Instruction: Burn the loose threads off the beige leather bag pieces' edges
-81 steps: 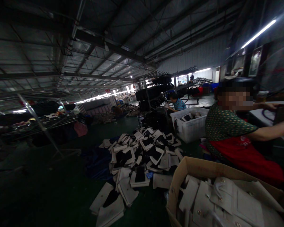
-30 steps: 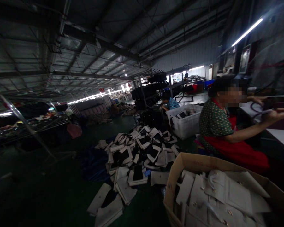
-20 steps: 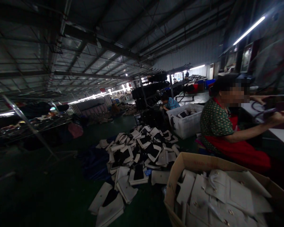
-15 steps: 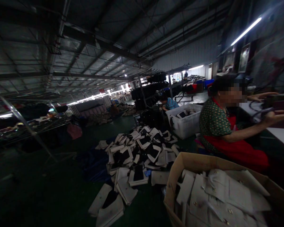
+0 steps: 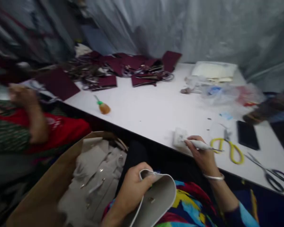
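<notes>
Newly in view, the left hand (image 5: 134, 186) grips a beige panel (image 5: 161, 196) below the right hand (image 5: 205, 159) holding a white tool (image 5: 200, 145)

White table (image 5: 146, 108) spanning mid-frame to right. Maroon pieces (image 5: 134, 63) lying heaped, upper centre; orange bottle (image 5: 105, 109) resting left of centre; plastic bags (image 5: 215, 94) sprawling upper right; yellow scissors (image 5: 227, 141), black scissors (image 5: 265, 169), phone (image 5: 248, 135) lying lower right.

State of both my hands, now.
Left hand: closed, holding a curled pale grey piece.
Right hand: closed, holding a white pen-like tool.
</notes>
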`<state>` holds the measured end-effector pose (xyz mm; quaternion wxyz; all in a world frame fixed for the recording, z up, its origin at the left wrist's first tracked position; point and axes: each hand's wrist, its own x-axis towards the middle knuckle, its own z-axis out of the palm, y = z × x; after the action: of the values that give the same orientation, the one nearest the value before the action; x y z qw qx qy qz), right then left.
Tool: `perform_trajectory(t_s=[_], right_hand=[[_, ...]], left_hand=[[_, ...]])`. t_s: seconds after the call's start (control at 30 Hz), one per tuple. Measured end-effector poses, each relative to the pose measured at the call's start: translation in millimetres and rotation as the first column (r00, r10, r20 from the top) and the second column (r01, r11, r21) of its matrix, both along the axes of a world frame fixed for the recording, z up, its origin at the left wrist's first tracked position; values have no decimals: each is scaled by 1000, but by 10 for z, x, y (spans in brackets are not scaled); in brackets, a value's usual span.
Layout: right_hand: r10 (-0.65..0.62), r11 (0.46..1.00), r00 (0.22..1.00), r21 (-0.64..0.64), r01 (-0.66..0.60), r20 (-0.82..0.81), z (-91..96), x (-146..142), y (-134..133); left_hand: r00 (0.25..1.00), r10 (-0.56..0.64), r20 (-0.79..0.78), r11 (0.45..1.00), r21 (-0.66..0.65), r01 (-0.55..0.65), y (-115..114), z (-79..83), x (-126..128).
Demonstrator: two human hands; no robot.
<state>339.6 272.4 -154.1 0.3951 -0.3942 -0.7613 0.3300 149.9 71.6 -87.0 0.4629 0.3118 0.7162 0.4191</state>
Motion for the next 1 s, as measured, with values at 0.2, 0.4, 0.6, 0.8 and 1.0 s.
perform_trajectory(t_s=[0.2,0.4,0.6,0.8,1.0], right_hand=[[-155,979,988,-137,150,-28,-71,138,-21],[-180,979,983,-85,183,45,-22,114,-111],[-200,979,975,70,194,98,13,97,-167],[-262,963,964,79,259,37,103,155,-259],[-151,901,929,-433,-12,-339,225,147,-455]], left_hand=[[972,-236,11,963,-132,235,462,-76,-147],[942,-331,64,930,-150,337,862,-226,-177],[923,-357,146,914,-150,377,1119,-202,-278],[895,-432,107,884,-148,444,1185,-209,-255],[871,-482,100,859,-143,492,1170,-248,-161]])
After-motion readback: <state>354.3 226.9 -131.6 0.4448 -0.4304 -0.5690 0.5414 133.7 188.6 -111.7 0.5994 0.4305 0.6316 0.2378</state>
